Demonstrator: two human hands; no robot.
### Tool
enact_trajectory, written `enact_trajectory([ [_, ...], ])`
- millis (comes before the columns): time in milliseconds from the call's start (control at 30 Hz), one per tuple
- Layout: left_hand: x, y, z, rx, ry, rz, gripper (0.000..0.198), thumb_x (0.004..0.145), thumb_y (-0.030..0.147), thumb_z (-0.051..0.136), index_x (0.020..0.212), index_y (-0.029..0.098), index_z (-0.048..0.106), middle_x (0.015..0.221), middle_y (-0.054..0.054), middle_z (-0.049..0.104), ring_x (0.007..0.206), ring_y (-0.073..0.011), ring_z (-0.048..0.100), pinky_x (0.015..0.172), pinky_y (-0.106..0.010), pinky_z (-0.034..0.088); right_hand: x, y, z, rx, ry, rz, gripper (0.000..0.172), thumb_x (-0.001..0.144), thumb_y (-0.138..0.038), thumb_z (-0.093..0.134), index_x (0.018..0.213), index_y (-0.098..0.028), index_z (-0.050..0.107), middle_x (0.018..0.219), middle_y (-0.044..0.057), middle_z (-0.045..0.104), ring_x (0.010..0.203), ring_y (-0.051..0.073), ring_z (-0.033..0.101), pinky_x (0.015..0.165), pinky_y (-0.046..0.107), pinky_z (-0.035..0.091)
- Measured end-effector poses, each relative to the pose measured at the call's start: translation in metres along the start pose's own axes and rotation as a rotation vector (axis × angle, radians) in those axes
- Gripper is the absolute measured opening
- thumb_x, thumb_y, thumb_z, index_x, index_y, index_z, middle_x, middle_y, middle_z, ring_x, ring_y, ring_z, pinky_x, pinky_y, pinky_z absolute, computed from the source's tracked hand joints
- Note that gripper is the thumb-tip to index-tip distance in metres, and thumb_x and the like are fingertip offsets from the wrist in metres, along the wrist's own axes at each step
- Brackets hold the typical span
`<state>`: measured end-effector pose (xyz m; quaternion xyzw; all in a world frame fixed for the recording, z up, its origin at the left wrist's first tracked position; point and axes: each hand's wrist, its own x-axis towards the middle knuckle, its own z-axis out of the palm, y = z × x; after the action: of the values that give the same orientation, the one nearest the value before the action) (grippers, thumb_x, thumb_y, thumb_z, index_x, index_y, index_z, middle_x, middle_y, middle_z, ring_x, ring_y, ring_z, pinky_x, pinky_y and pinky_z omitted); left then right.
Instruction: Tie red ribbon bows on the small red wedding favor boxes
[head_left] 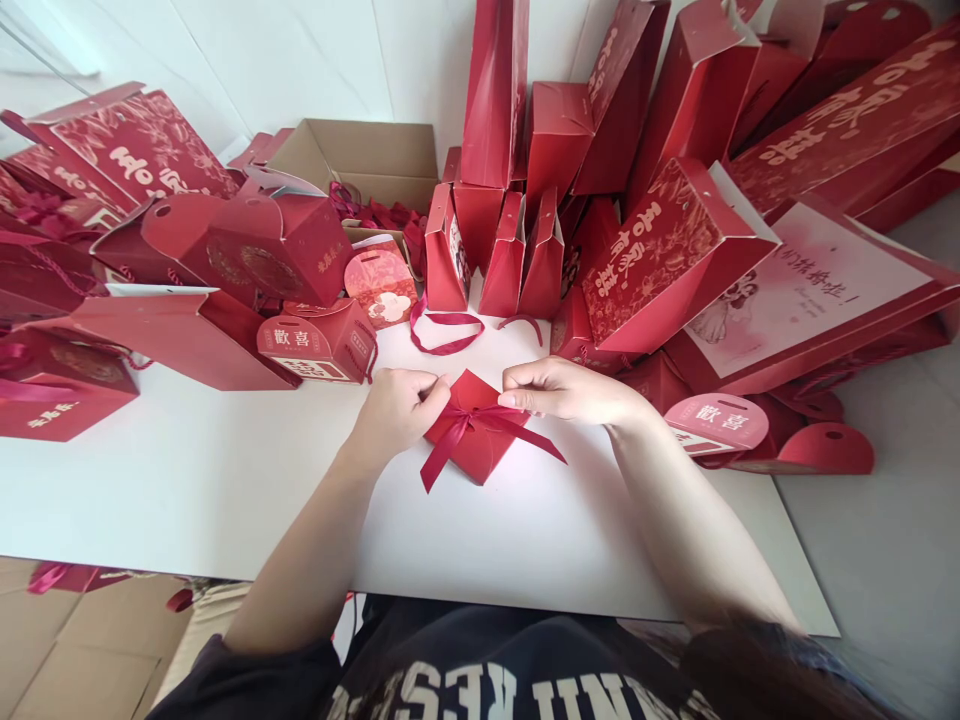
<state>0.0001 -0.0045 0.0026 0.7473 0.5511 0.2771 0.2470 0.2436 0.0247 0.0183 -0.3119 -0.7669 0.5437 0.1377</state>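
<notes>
A small red gift box lies on the white table in front of me, turned cornerwise. Across its top runs a dark red ribbon, tied in the middle, with two tails spreading to the lower left and the right. My left hand is closed at the box's left side, thumb and forefinger pinching a loop of the ribbon. On the right side, my right hand pinches the ribbon's other loop, its fingers curled. Both loops are partly hidden by my fingers.
A loose ribbon lies behind the box. Red gift boxes crowd the left, and red paper bags stand along the back and right. A cardboard box holding ribbons sits behind. The white table ends close to my body.
</notes>
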Motion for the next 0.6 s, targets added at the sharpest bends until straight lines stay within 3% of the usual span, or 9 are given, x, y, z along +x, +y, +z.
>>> enact_trajectory([
  [200, 0.002, -0.002, 0.001, -0.083, -0.037, 0.028, 0.050, 0.091, 0.038, 0.049, 0.056, 0.018, 0.020, 0.055, 0.004, 0.018, 0.051, -0.0082, 0.020, 0.050, -0.028, 0.018, 0.001, 0.001, 0.001, 0.133, -0.020, 0.054, 0.045, 0.093, -0.056, 0.052, 0.070, -0.019, 0.042, 0.066, -0.005, 0.034, 0.061, 0.010, 0.034, 0.057, 0.024, 0.028],
  [367, 0.002, 0.003, -0.002, -0.072, -0.177, 0.043, 0.054, 0.076, 0.054, 0.069, 0.060, 0.018, 0.031, 0.065, 0.003, 0.035, 0.059, -0.0094, 0.031, 0.053, -0.025, 0.026, 0.004, 0.000, 0.003, 0.107, 0.080, 0.013, 0.050, 0.093, -0.055, 0.053, 0.064, -0.019, 0.036, 0.065, -0.005, 0.025, 0.059, 0.010, 0.025, 0.055, 0.026, 0.022],
  [500, 0.001, 0.008, -0.003, -0.025, -0.176, 0.007, 0.054, 0.073, 0.055, 0.071, 0.063, 0.018, 0.033, 0.072, 0.003, 0.037, 0.062, -0.0099, 0.034, 0.055, -0.025, 0.029, 0.007, 0.001, 0.007, 0.077, 0.183, -0.084, 0.049, 0.092, -0.052, 0.058, 0.062, -0.018, 0.040, 0.071, -0.003, 0.035, 0.066, 0.012, 0.034, 0.063, 0.027, 0.031],
  [600, 0.000, 0.008, -0.003, -0.056, -0.250, -0.025, 0.055, 0.070, 0.053, 0.074, 0.064, 0.018, 0.032, 0.073, 0.004, 0.038, 0.062, -0.0095, 0.035, 0.056, -0.024, 0.031, 0.012, 0.003, 0.013, 0.074, 0.266, -0.145, 0.047, 0.093, -0.050, 0.056, 0.062, -0.018, 0.043, 0.083, 0.000, 0.043, 0.077, 0.014, 0.042, 0.076, 0.028, 0.036],
])
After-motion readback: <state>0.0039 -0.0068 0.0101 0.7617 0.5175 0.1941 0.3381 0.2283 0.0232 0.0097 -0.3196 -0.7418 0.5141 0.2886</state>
